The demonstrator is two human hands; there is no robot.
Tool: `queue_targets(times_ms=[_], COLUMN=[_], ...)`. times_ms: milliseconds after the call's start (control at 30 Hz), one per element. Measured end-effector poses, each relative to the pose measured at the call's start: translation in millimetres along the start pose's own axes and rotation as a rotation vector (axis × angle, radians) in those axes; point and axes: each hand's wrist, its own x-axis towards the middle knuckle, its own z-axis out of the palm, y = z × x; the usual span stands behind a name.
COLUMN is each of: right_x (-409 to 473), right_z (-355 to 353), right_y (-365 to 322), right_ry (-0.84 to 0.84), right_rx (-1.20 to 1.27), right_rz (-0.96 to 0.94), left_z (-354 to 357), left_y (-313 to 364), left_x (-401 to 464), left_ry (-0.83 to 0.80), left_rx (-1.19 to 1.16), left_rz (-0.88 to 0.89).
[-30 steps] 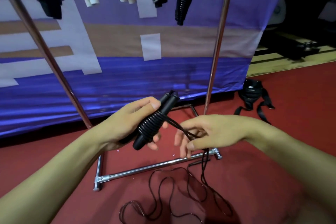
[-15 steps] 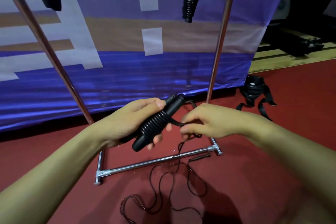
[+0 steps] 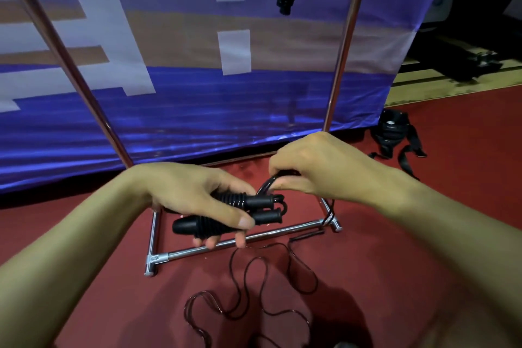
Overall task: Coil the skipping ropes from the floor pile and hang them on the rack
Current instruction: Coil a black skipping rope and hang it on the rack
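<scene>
— Where do the two black handles [image 3: 240,213] sit?
— Side by side, level, partly wound with cord above the rack [image 3: 343,45] base.
— And the rest of the rope [image 3: 254,291]?
— Thin, dark, lying in loose loops on the red floor.

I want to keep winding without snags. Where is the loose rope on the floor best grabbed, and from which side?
Take the loose rope from above, at the strand hanging below the right hand, not the floor squiggles; it runs toward the handles the left hand grips.
</scene>
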Motion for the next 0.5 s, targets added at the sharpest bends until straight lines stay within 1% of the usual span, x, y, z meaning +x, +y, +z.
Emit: queue_targets(times_ms=[100, 200, 267, 367, 433, 500], right_x=[6.0, 8.4, 9.0, 7.7, 5.7, 5.4], right_z=[2.0, 0.5, -0.7, 3.8, 6.7, 6.6], right_y=[-4.0, -9.8, -12.7, -13.5, -10.1, -9.2], right_ry=[-0.129, -0.131, -0.101, -0.084, -0.093, -0.096], right_rx=[0.141, 0.287, 0.309, 0.296, 0.379, 0.449], right_rz=[0.009, 0.053, 0.112, 0.292, 0.437, 0.556], left_z=[5.4, 12.7, 13.1, 8.9, 6.3, 6.0], left_y=[-0.3, 0.6, -1.1, -9.3, -15.5, -19.1], left_x=[6.4, 15.1, 17.9, 21.8, 25.4, 29.6], left_ry=[0.005, 0.026, 0.102, 0.286, 0.402, 0.481], left_rx=[0.103, 0.148, 0.15, 0.154, 0.134, 0.125], left_rz=[-0.102, -0.154, -0.156, -0.085, -0.056, -0.068])
